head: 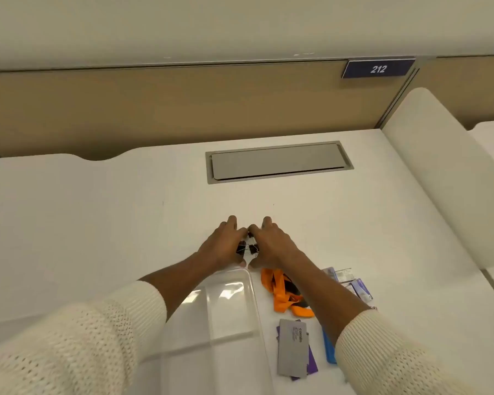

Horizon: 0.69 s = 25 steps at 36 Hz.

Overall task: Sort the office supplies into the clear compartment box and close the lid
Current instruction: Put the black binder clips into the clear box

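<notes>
A small heap of black binder clips (248, 248) lies on the white desk, just beyond the clear compartment box (226, 309). My left hand (224, 245) and my right hand (270, 245) cup the heap from both sides, fingers curled around it and thumbs nearly meeting at the near side. Most of the clips are hidden under my fingers. To the right of the box lie an orange lanyard (283, 295), a grey card on purple cards (293, 349), a blue item (329, 349) partly under my right sleeve, and small staple boxes (351, 282).
A grey cable flap (277, 162) is set into the desk farther back. A tan partition with a blue "212" plate (378, 69) closes off the back. A white raised divider (439, 172) runs along the right side.
</notes>
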Tool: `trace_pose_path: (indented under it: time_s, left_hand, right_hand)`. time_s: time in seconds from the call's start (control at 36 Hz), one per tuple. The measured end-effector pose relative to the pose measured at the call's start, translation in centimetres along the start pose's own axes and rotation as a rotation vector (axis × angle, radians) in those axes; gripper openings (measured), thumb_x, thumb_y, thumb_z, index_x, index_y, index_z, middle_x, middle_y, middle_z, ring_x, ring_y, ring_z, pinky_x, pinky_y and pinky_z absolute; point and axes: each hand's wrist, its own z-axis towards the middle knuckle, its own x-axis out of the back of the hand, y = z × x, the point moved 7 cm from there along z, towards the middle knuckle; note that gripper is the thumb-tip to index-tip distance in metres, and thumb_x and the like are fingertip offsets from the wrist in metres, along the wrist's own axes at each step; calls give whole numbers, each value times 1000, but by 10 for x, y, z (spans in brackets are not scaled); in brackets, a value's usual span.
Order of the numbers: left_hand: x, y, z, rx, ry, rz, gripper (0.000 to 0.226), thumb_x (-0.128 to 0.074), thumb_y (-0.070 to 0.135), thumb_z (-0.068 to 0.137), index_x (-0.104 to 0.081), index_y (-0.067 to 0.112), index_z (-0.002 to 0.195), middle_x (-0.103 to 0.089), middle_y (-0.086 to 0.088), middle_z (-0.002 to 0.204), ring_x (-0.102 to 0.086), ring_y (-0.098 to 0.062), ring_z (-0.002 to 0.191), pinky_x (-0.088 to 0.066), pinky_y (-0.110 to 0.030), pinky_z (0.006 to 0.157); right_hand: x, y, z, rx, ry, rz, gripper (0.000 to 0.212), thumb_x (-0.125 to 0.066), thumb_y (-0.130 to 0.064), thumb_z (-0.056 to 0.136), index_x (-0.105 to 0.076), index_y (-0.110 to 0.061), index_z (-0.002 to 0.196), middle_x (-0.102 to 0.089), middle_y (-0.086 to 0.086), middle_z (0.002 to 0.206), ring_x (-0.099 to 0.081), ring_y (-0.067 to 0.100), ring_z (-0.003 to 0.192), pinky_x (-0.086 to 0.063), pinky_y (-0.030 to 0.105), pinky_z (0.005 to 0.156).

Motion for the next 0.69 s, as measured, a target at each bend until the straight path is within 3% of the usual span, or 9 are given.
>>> trace_pose_path:
  time_s: [0.08, 0.22, 0.44, 0.61, 0.69]
  left_hand:
    - [3, -4, 2, 40, 34, -50, 51, -89, 28, 75, -65, 14, 119, -46, -4, 114, -52, -23, 94, -51, -37, 77]
    - [4, -5, 5, 29, 70, -49, 41, -85, 27, 79, -69, 15, 115, -54, -6, 108, -58, -27, 94, -49, -35, 77]
    - [9, -6, 5, 18, 65, -72, 32, -79, 19, 79, -74, 18, 110, -61, -3, 98, -61, -26, 91, -37, -29, 71]
    - [15, -10, 0, 40, 59, -123, 35, -84, 19, 76, -76, 19, 111, -69, -3, 102, -61, -22, 89, -42, -29, 73]
    - [21, -14, -5, 77, 92, -179, 40, -87, 20, 73, -77, 17, 112, -72, -3, 101, -57, -17, 84, -47, -30, 75]
  right_hand:
    - [0, 2, 3, -26, 8, 19, 79, -86, -45, 71, -48, -17, 133, -40, 15, 130, -56, 33, 104, -49, 38, 71]
    - [-3, 5, 10, -50, 40, 56, 52, -79, -28, 77, -53, -17, 121, -43, 15, 123, -51, 28, 80, -50, 38, 64]
    - [-8, 11, 14, -138, 34, 253, 37, -80, -26, 75, -63, -27, 108, -45, 4, 107, -54, 25, 80, -46, 31, 67]
    - [-7, 13, 15, -170, 28, 356, 30, -82, -15, 66, -62, -34, 80, -62, 3, 99, -62, 24, 83, -34, 21, 54]
    - [0, 15, 12, -183, 22, 426, 26, -83, -11, 67, -70, -26, 84, -69, -3, 93, -62, 15, 80, -35, 21, 54]
